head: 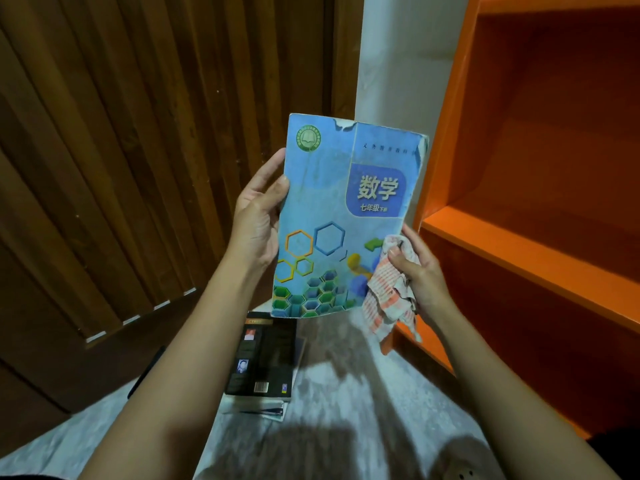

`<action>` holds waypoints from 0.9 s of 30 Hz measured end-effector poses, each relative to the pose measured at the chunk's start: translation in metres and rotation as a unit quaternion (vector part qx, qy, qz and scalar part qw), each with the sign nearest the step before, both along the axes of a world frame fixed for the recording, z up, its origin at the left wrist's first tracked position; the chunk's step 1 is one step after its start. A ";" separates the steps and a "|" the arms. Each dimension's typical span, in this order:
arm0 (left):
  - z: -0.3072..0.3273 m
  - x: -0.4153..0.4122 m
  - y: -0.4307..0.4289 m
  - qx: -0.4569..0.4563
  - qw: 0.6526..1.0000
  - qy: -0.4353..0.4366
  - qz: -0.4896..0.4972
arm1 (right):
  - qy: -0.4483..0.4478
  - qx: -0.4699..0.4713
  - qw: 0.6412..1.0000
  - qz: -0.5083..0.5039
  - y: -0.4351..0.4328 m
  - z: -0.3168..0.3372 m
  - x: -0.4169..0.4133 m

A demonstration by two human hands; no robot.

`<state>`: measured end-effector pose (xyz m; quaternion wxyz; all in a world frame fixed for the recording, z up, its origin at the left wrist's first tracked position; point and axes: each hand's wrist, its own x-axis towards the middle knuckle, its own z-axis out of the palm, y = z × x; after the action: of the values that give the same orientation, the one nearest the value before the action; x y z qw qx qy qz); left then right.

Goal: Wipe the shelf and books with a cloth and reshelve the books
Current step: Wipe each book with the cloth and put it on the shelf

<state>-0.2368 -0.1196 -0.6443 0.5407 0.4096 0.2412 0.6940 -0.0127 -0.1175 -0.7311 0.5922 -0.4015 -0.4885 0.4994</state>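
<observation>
I hold a worn blue textbook [332, 202] with hexagon art upright in front of me. My left hand [258, 216] grips its left edge, thumb on the cover. My right hand [420, 271] grips an orange-and-white checked cloth [388, 289] bunched against the book's lower right corner. The orange shelf unit [526, 247] stands to the right, its visible compartments holding nothing. A small stack of books [263, 362] with a dark cover on top lies on the floor below the held book.
A brown slatted wooden door [138, 168] fills the left side. A white wall strip [398, 64] runs between door and shelf. The floor [346, 393] is pale and mottled, and a dark slim object [145, 372] lies near the door's base.
</observation>
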 end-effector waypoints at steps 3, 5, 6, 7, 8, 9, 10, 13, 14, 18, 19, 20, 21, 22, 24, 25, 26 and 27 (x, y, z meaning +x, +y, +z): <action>0.016 0.024 0.011 0.020 0.999 -0.043 -0.001 | -0.026 0.051 0.997 -0.043 0.004 0.035 0.026; 0.031 0.050 0.020 0.042 0.999 -0.024 0.017 | -0.048 0.073 0.993 -0.080 0.011 0.055 0.045; 0.036 0.062 0.027 0.050 0.998 -0.014 0.021 | -0.049 0.088 0.990 -0.098 0.015 0.063 0.055; 0.039 0.075 0.035 0.056 0.998 -0.003 0.025 | -0.053 0.103 0.986 -0.121 0.018 0.072 0.065; 0.044 0.088 0.041 0.062 0.997 0.020 0.039 | -0.054 0.114 0.981 -0.145 0.024 0.077 0.076; 0.047 0.101 0.046 0.072 0.996 0.036 0.049 | -0.054 0.120 0.977 -0.171 0.029 0.081 0.087; 0.049 0.116 0.053 0.082 0.994 0.051 0.059 | -0.055 0.124 0.971 -0.195 0.036 0.083 0.099; 0.050 0.155 0.068 0.085 0.989 0.081 0.093 | -0.086 0.118 0.954 -0.264 0.056 0.085 0.132; 0.048 0.167 0.073 0.088 0.988 0.081 0.098 | -0.086 0.105 0.951 -0.278 0.064 0.085 0.143; 0.029 0.199 0.088 0.115 0.984 0.112 0.082 | -0.094 0.051 0.946 -0.307 0.084 0.074 0.166; 0.026 0.203 0.092 0.119 0.983 0.121 0.074 | -0.096 0.052 0.948 -0.299 0.088 0.072 0.169; 0.024 0.207 0.096 0.123 0.982 0.128 0.069 | -0.097 0.048 0.950 -0.292 0.094 0.069 0.172; 0.023 0.210 0.101 0.131 0.980 0.136 0.069 | -0.097 0.029 0.952 -0.290 0.100 0.066 0.174; 0.022 0.214 0.105 0.146 0.976 0.146 0.073 | -0.094 0.005 0.951 -0.294 0.104 0.065 0.175; 0.019 0.218 0.114 0.182 0.961 0.185 0.093 | -0.081 -0.037 0.953 -0.288 0.110 0.062 0.176; 0.016 0.219 0.118 0.198 0.950 0.216 0.110 | -0.055 -0.064 0.959 -0.270 0.112 0.058 0.177; 0.013 0.220 0.123 0.213 0.937 0.247 0.126 | -0.031 -0.087 0.966 -0.243 0.115 0.058 0.175; 0.009 0.221 0.127 0.226 0.924 0.272 0.142 | -0.005 -0.084 0.972 -0.218 0.118 0.058 0.174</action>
<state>-0.0163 0.0074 -0.6350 0.2433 0.6558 0.2715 0.6611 0.1609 0.0006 -0.6730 0.6485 -0.5491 -0.3489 0.3952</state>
